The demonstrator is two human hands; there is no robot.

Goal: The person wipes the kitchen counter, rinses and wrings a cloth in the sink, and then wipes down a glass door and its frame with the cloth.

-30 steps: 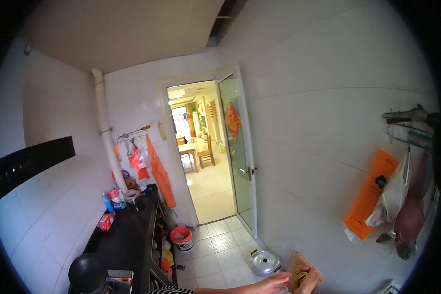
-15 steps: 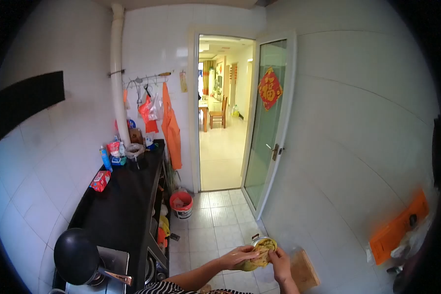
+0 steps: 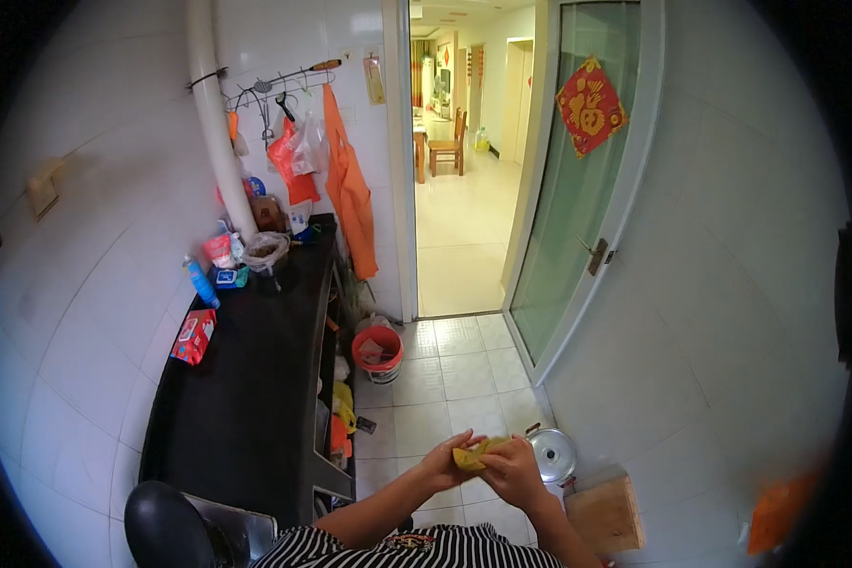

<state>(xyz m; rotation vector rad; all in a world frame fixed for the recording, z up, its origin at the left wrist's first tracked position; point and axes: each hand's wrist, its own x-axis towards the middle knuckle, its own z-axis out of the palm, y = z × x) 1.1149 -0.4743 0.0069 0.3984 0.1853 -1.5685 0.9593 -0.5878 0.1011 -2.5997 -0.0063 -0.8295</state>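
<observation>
Both hands are together at the lower middle of the view, in front of my striped shirt. Between them is a yellowish-green, soft-looking folded piece [image 3: 470, 456], whose kind I cannot make out. My left hand [image 3: 442, 466] has its fingers and thumb around the left side of it. My right hand [image 3: 515, 471] pinches its right side, fingers bent over the upper edge and partly hiding it. Just right of my right hand, lower down near the floor, is a round silver lidded pot [image 3: 551, 454].
A black counter [image 3: 246, 407] runs along the left, with a black pan [image 3: 166, 525] at its near end and red wipes [image 3: 194, 337]. A red bucket [image 3: 377, 350] stands on the tiles. A wooden board [image 3: 604, 516] leans at right. The glass door [image 3: 577, 189] stands ajar.
The view has tilted down and shifted left. The yellow-green piece was spread wider and now looks folded smaller, turned between my hands. The silver pot has come fully into sight.
</observation>
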